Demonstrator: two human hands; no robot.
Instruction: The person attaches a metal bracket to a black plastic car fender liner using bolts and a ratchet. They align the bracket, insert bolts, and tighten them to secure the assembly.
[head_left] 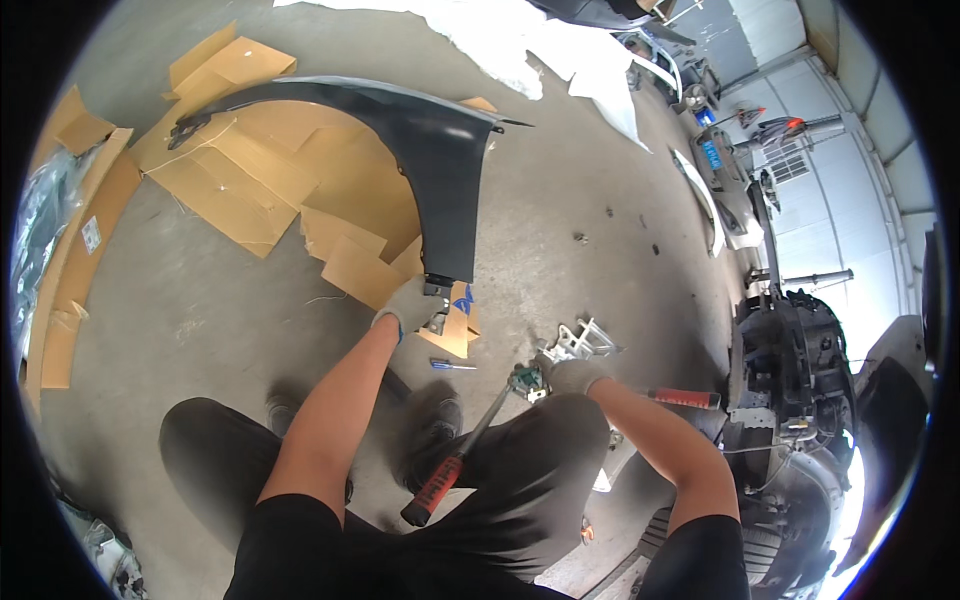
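A large black car fender (445, 165) lies on the floor ahead, partly over flattened cardboard. My gloved left hand (408, 303) is closed round its narrow near end, where a small metal tab shows. My gloved right hand (575, 376) is down beside the green head of a long-handled tool (527, 381) and a silver metal bracket (588, 342); its fingertips are hidden among them. The tool's red grips are spread wide, one by my knees, the other beyond my right forearm. A blue-and-white pen (452, 365) lies between my hands.
Unfolded cardboard (225, 185) spreads under and left of the fender. A long open carton (90, 250) holds plastic-wrapped material at far left. White sheeting (490, 45) lies at the back. A partly stripped vehicle (790, 370) stands close on the right. Small parts (580, 238) dot the floor.
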